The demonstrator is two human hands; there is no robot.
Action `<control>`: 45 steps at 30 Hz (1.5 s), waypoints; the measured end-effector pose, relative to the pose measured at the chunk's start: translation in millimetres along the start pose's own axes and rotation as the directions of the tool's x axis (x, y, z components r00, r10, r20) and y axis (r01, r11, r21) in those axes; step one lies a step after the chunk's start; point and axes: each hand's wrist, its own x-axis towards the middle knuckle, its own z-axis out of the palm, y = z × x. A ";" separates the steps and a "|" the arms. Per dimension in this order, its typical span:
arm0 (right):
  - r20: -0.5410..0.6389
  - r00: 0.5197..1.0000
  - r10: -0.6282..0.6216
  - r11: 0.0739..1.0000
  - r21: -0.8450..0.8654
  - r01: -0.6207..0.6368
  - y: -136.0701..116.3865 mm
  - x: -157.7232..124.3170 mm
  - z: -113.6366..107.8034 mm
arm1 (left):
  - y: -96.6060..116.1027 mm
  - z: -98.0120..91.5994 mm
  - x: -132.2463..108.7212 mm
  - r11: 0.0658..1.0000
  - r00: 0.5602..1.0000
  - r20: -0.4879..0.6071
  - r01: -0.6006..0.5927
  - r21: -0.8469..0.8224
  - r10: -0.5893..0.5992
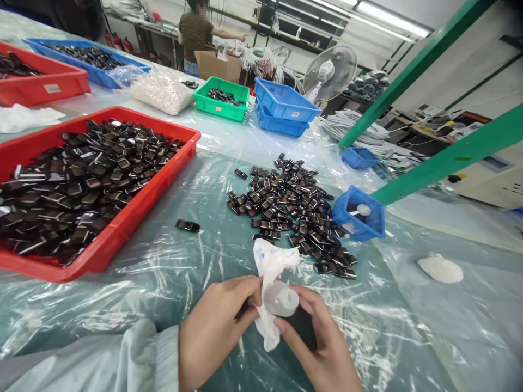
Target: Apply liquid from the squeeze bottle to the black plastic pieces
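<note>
Left hand (216, 332) fingers pinching crumpled white cloth (272, 264); right hand (322, 354) fingers clamping small translucent plastic bottle (281, 298) against cloth, long axis pointing toward left hand; black glossy parts (286, 207) lying beyond cloth.

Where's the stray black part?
Head view, left of centre: the stray black part lies alone on the sheet between the red tray and the loose pile.

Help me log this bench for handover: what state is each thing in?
left hand, gripping the cloth
right hand, gripping the bottle
red tray, nearly full of black parts
pile of parts, loose on the plastic sheet
small blue bin, tilted
</note>
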 end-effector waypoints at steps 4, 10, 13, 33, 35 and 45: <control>-0.150 0.987 0.059 0.998 0.038 -0.053 -4.0 -2.5 9.9 | -1.0 0.6 4.0 0.998 0.998 0.062 0.005 0.065 -0.009; -0.130 0.989 -0.071 0.993 -0.103 0.058 -5.3 4.6 4.2 | 1.0 -1.1 5.8 0.981 0.992 0.122 0.021 0.192 -0.045; -0.139 0.988 -0.068 0.991 -0.125 0.051 -6.0 6.2 2.0 | 0.3 -4.0 5.1 0.988 0.992 0.114 0.040 0.148 -0.057; -0.064 0.994 -0.084 0.984 -0.162 0.073 -13.7 2.9 5.3 | -0.3 -10.8 -1.9 0.964 0.941 -0.216 -0.265 -0.001 0.259; -0.117 0.990 -0.076 0.989 -0.136 0.059 -12.7 2.1 7.6 | 1.4 -11.8 -2.3 0.956 0.928 -0.237 -0.292 0.017 0.287; -0.031 0.981 -0.194 0.969 -0.165 0.186 -3.3 2.7 5.3 | 0.1 -14.1 -8.7 0.954 0.936 -0.193 -0.276 0.114 0.294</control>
